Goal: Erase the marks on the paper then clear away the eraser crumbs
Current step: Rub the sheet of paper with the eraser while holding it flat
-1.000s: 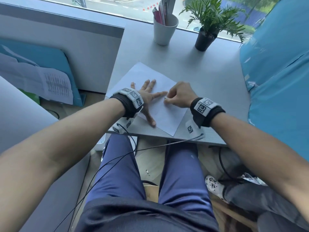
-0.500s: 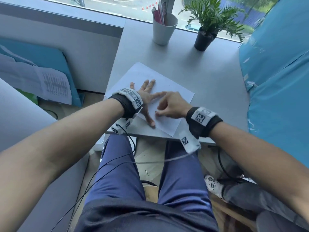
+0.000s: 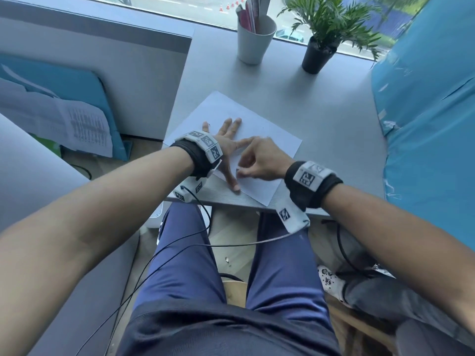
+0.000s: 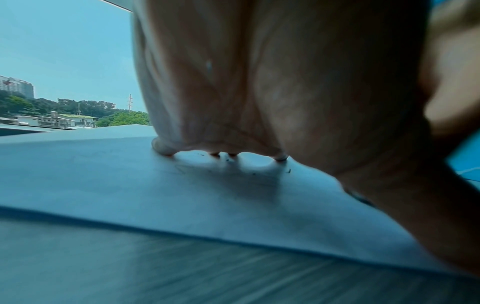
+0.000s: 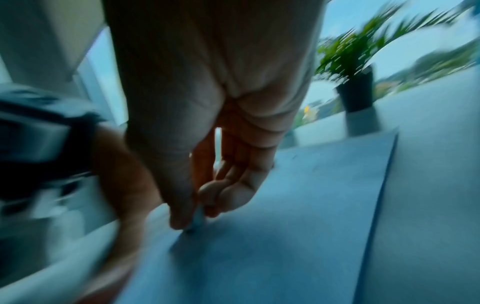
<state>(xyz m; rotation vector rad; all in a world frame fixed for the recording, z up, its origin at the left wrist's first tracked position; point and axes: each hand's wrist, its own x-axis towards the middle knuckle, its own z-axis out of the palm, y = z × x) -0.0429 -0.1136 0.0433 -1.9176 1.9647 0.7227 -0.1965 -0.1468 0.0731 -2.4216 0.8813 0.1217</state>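
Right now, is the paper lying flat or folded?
Flat: the paper lies spread on the desk, the left hand pressing it down.

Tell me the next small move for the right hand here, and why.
Probably keep rubbing in short strokes where it is. The right hand pinches the eraser tip-down on the paper, and the left hand is spread flat, pinning the sheet. Only a few dark crumbs lie by the left fingers, so sweeping seems premature.
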